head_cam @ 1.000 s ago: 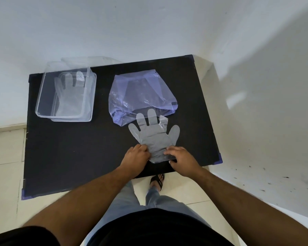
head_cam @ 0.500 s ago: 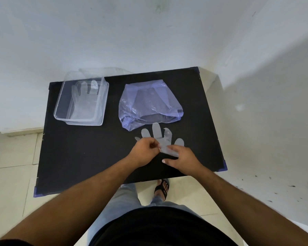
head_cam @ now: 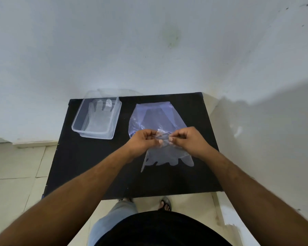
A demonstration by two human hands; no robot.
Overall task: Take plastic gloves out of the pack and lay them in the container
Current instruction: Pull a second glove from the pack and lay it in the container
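— So, what sits at the left of the black table (head_cam: 89, 166)?

— A clear container (head_cam: 78, 127), near the wall, with at least one plastic glove lying flat inside (head_cam: 98, 119).

— And further right?

— The bluish pack (head_cam: 156, 118) lies at the middle of the far side. In front of it the left hand (head_cam: 142, 141) and right hand (head_cam: 188, 139) are raised close together, each pinching the cuff edge of a clear glove (head_cam: 167, 157).

— How does it hang?

— Fingers downward, above the tabletop, between the two forearms.
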